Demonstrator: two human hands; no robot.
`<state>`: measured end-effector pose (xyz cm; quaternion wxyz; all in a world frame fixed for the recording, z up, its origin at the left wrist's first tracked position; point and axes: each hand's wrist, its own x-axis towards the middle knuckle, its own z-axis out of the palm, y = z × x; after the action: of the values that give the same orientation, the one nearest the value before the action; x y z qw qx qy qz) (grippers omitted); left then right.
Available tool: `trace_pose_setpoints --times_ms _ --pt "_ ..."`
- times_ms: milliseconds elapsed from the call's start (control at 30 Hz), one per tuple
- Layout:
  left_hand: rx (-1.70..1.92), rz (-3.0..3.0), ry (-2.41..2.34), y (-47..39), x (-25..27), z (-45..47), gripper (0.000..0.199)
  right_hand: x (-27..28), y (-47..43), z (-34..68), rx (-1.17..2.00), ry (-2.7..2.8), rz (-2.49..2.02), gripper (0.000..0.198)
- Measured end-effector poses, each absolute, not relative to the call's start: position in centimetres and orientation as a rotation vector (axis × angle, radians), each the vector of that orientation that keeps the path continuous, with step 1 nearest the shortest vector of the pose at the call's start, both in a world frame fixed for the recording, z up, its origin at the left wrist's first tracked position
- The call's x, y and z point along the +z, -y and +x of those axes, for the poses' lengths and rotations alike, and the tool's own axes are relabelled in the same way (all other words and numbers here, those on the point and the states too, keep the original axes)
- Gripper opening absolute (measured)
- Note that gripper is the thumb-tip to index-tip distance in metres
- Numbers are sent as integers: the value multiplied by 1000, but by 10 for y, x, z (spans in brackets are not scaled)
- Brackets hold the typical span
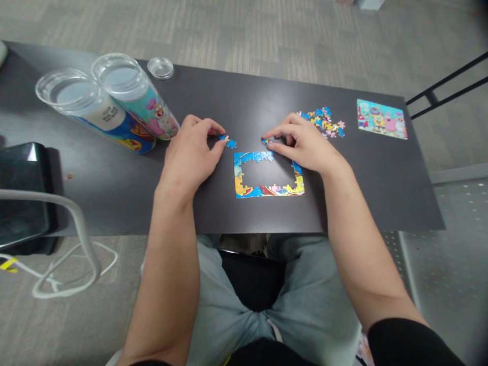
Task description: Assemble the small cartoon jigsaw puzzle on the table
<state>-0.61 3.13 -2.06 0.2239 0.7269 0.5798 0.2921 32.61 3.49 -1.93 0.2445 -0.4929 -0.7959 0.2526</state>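
One puzzle border [269, 191], perhaps one piece [230, 143] per hand [193, 150]

The table [236, 218] looks smooth with a soft sheen. The puzzle [267, 191] resembles printed card. The canisters [137, 96] look like glossy clear plastic, the jeans [316, 300] matt denim.

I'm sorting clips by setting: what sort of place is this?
Probably an office or similar indoor room: there's a plain dark table, patterned carpet and a white cable.
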Motion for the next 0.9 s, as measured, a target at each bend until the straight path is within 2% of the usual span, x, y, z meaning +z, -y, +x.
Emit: trace_pose_setpoints --times_ms 133,433,733,900 --pt "826 1959 -1548 -32 -19 -7 21 -17 -36 327 730 2159 -1389 19" --pt "851 1947 -1548 -32 -7 -6 5 -15 -35 334 733 2077 -1479 44" --pt "837 2008 -1530 -31 -15 -1 18 -14 -36 338 657 2035 -1462 43" --pt "758 2045 -1534 -33 -15 5 17 -13 -35 348 607 1978 -1483 43"
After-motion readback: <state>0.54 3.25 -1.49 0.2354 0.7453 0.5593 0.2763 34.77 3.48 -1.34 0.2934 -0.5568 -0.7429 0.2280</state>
